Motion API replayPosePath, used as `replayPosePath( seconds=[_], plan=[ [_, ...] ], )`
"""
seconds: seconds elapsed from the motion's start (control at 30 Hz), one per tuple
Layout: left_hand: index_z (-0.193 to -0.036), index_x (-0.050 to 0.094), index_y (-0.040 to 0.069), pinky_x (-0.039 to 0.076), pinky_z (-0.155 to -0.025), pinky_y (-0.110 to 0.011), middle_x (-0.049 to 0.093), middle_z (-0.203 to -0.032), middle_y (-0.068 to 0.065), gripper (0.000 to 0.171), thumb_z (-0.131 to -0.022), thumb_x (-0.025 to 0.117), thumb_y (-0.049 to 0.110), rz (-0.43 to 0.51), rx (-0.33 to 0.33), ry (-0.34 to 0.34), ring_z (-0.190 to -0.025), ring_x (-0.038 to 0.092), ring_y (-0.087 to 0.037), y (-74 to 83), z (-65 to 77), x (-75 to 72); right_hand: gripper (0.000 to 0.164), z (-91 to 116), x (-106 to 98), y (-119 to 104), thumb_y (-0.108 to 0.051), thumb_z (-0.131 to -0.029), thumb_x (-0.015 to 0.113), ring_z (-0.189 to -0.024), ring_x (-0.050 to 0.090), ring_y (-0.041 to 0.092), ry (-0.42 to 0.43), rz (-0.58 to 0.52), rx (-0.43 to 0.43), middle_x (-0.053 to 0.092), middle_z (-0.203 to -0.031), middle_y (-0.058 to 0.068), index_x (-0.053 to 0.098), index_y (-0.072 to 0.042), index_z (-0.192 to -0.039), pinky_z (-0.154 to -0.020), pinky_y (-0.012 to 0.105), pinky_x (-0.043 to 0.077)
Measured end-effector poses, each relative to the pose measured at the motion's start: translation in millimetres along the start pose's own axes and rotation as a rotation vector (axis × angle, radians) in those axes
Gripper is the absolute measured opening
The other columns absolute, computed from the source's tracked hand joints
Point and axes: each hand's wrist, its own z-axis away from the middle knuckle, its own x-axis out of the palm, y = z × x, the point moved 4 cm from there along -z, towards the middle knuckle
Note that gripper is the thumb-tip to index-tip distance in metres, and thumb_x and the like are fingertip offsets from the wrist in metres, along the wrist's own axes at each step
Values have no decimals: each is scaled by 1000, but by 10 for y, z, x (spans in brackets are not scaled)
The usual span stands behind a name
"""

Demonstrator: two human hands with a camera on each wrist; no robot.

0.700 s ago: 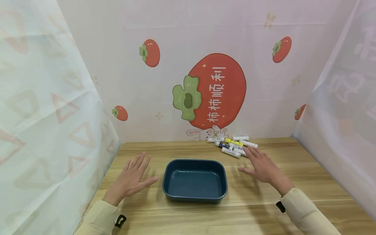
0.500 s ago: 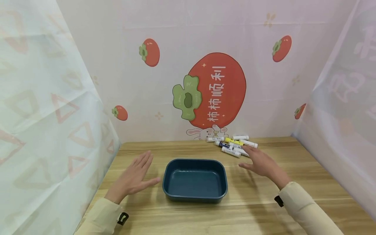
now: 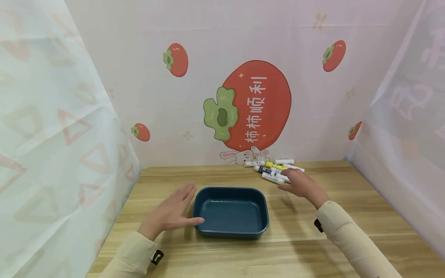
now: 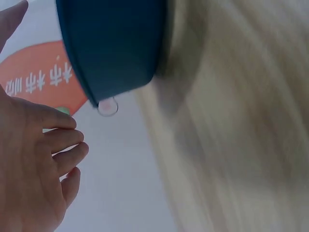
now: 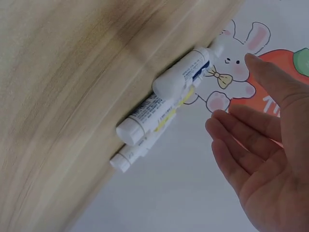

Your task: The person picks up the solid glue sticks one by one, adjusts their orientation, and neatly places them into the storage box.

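Observation:
A dark blue rectangular box (image 3: 229,218), with nothing inside it, sits on the table in the head view. Just left of it is my left hand (image 3: 174,210), fingers straight and thumb reaching across the rim; whether it touches is unclear. A cluster of capped, labelled sticks lies at the back of the table. Most are white (image 3: 272,178), one is yellow (image 3: 276,165) and one dark blue (image 3: 263,170). My right hand (image 3: 302,185) hovers at the cluster's right side, covering part of it. In the right wrist view its fingers bend loosely, apart from the sticks (image 5: 140,121), holding nothing.
The wooden table (image 3: 226,258) is walled at the back by a white cloth (image 3: 156,88) printed with persimmons and a rabbit. More cloth hangs along the left (image 3: 62,154) and right (image 3: 399,154) sides.
My left hand has moved right, up to the box's left side. My right hand has shifted slightly left and closer to the sticks. The box and sticks have stayed put.

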Motion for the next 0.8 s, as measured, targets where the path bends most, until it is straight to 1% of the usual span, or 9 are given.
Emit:
replayPosePath(
  seconds=[0.13,0.33,0.47,0.57,0.63,0.7,0.8],
  plan=[
    [-166,24,-2,26,-131,-57,21,-176,-18,119,-88,60,81,-24,30,1,-164,24,-36,79,1,39,52,-117,54,34,-25,-97,78,-120,68,46,-14,-13,-7,71,-129,29,66,12,-131,-103,59,56],
    [-167,23,-1,26,-132,-56,16,-178,-15,125,-85,60,85,-48,35,-25,-165,21,-35,118,-4,95,44,-252,129,131,-21,-96,79,-113,71,44,-15,-23,5,74,-121,28,69,11,-124,-98,58,58],
    [-167,24,0,25,-132,-55,16,-178,-14,124,-84,60,85,-51,34,-44,-165,21,-35,128,-19,135,40,-292,202,209,-22,-96,79,-108,72,38,-50,-26,65,75,-118,24,71,8,-122,-97,55,59],
    [-166,25,0,26,-132,-55,17,-178,-14,124,-84,61,84,-48,35,-43,-164,22,-35,128,-24,164,37,-319,254,264,-24,-97,78,-97,71,31,-69,-27,117,76,-110,20,72,7,-118,-91,52,60],
    [-166,25,-1,26,-132,-55,17,-178,-15,124,-84,61,84,-48,37,-39,-164,23,-36,129,-25,177,35,-338,279,293,-24,-97,77,-89,68,27,-73,-29,144,76,-104,17,72,6,-115,-86,49,60],
    [-166,25,-1,26,-132,-55,17,-178,-14,124,-84,61,84,-47,36,-39,-164,23,-35,131,-21,188,34,-356,294,308,-23,-98,77,-85,65,24,-75,-34,160,75,-100,17,72,6,-113,-83,47,59],
    [-167,24,0,25,-132,-55,16,-178,-14,124,-84,61,85,-44,33,-43,-165,22,-35,131,-15,205,31,-383,307,322,-22,-97,77,-83,63,23,-77,-53,176,74,-97,15,73,6,-111,-80,44,58]
  ],
)
